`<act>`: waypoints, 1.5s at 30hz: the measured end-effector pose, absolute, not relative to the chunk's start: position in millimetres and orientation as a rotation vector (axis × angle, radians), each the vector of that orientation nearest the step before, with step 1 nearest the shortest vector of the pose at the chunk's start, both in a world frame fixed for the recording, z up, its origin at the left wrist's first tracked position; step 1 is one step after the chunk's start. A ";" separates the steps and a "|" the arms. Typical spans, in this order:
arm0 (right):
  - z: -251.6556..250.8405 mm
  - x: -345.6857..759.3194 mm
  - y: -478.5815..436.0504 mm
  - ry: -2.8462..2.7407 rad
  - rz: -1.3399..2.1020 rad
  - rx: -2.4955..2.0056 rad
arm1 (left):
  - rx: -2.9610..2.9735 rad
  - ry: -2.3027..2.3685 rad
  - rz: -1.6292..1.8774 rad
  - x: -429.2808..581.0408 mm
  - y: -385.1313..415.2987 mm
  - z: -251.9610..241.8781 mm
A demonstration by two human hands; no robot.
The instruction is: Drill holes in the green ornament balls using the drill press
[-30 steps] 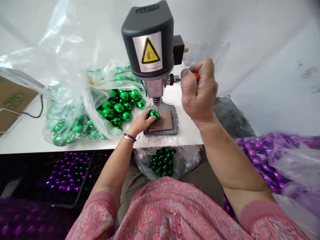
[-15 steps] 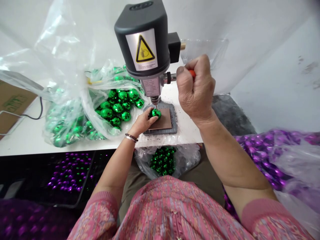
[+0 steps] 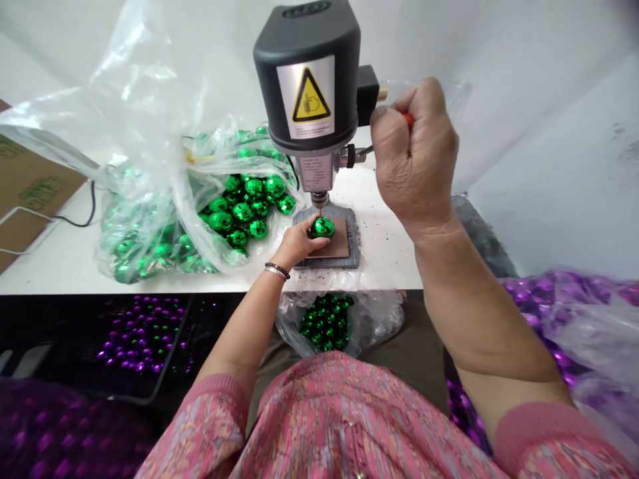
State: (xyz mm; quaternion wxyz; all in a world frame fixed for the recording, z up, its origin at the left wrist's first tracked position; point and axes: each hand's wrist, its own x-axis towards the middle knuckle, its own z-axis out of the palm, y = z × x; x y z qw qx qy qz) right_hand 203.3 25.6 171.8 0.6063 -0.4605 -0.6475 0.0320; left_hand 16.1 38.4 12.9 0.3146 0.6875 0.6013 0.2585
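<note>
A small bench drill press (image 3: 307, 80) with a yellow warning label stands on the white table. Under its bit, my left hand (image 3: 298, 241) grips a shiny green faceted ball (image 3: 323, 227), thumb and fingers on either side. The ball rests on a brown board (image 3: 342, 247), which lies on the grey drill base (image 3: 353, 233). My right hand (image 3: 417, 156) is closed in a fist around the red-knobbed feed lever (image 3: 408, 120) at the press's right side. The drill bit (image 3: 320, 211) is just above or at the ball's top; contact cannot be made out.
At left on the table (image 3: 389, 266), a clear plastic bag (image 3: 182, 213) spills several green balls (image 3: 242, 211). Another bag (image 3: 289, 319) with green balls sits in my lap below the table edge. Purple balls (image 3: 539, 289) in plastic lie at right. A cardboard box (image 3: 37, 183) stands far left.
My right hand has moved up with the lever, and the chuck and bit appear slightly higher over the ball. The whole view has shifted, so the press sits further right.
</note>
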 end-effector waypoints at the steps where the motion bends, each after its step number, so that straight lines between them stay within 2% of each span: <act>1: 168.9 203.0 24.6 -1.498 0.071 -1.039 | 1.803 1.591 0.691 16.2 37.8 11.6; 11: 132.7 206.3 8.1 -1.510 -0.015 -1.168 | 1.799 1.546 0.695 18.1 36.3 14.3; 23: 102.8 205.2 7.1 -1.481 -0.252 -1.015 | 1.840 1.545 0.718 20.0 30.6 20.1; 39: 71.5 198.2 11.7 -1.397 -0.312 -0.951 | 1.850 1.542 0.715 18.3 32.3 13.3; 45: 95.0 196.6 13.7 -1.334 -0.201 -0.946 | 1.827 1.529 0.743 19.1 31.4 15.9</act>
